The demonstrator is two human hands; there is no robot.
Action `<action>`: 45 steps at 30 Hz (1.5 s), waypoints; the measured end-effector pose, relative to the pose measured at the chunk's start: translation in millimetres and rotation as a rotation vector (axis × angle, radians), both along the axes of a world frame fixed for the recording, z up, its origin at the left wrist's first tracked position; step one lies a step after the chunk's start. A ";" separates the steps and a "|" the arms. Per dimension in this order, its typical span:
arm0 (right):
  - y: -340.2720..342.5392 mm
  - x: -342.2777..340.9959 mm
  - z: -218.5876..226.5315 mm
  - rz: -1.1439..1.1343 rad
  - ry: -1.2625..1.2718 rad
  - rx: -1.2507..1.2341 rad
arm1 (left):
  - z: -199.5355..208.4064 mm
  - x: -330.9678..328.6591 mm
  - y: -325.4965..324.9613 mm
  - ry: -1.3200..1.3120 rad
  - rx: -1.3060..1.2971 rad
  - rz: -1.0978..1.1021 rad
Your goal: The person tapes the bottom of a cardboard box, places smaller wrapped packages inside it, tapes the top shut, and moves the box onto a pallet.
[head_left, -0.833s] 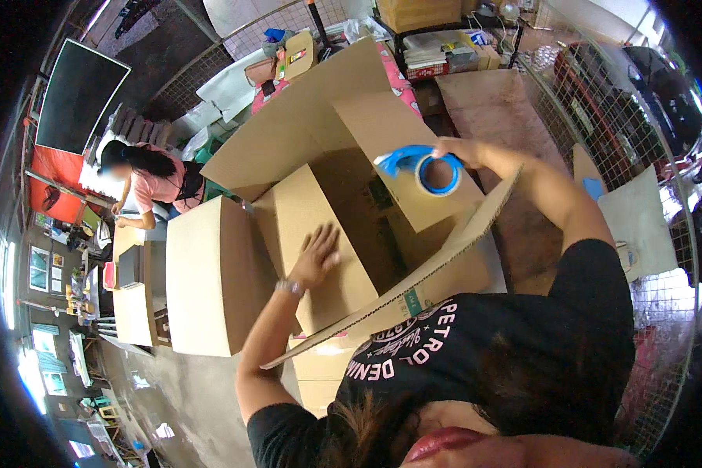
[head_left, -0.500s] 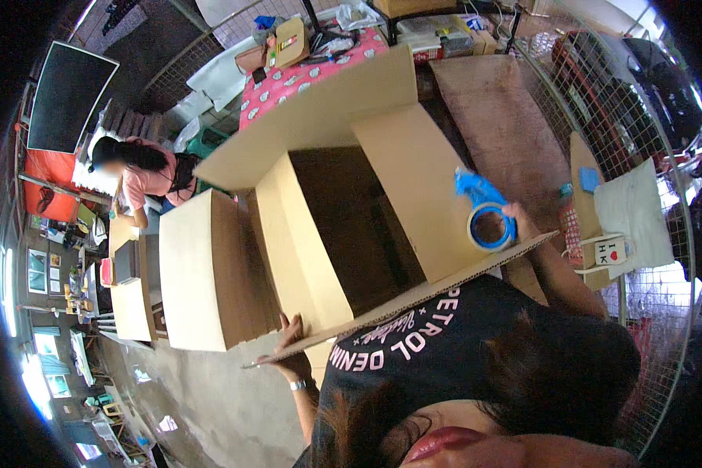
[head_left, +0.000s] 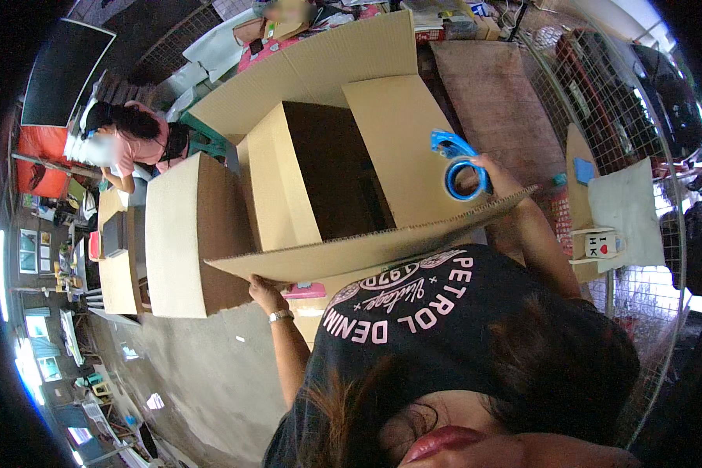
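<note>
A large brown cardboard box point(head_left: 277, 187) stands in front of me with its top flaps spread and its dark inside showing. My left hand point(head_left: 268, 296), with a watch at the wrist, grips the near flap point(head_left: 327, 254) close to its left end; most of the fingers are hidden behind the cardboard. In my right hand point(head_left: 498, 176) is a blue tape dispenser point(head_left: 467, 181) with a roll of tape, held over the right flap point(head_left: 402, 148). The far flap point(head_left: 312, 74) leans outward.
Left of the box, a person in a pink shirt point(head_left: 144, 132) bends over a table point(head_left: 119, 269). A wire mesh fence point(head_left: 554, 70) runs along the right, with a white cloth bag point(head_left: 600, 246) near it. A brown board point(head_left: 480, 101) lies beyond the right flap.
The box now appears higher in the view. The near flap's left end and my left hand have moved up and left. My right hand has shifted up and left with the tape dispenser.
</note>
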State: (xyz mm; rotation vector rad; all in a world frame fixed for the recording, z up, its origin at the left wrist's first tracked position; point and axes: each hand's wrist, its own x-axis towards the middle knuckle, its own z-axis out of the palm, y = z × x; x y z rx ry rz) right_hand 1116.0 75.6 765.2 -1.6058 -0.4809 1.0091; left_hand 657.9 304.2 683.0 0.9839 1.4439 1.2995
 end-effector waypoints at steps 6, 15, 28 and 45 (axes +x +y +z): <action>-9.0 7.3 -3.4 0.148 -0.011 -0.052 | 8.6 -29.4 -36.6 0.151 0.044 -0.192; -34.7 15.9 13.9 -0.095 0.215 0.054 | 43.0 -48.9 -36.4 0.179 0.182 -0.961; -27.3 29.9 -32.4 -0.638 0.345 0.569 | 32.4 54.6 -26.2 1.016 -0.228 0.367; 352.7 54.7 119.9 0.441 -0.670 0.529 | 48.3 143.1 -76.8 1.376 0.381 -0.732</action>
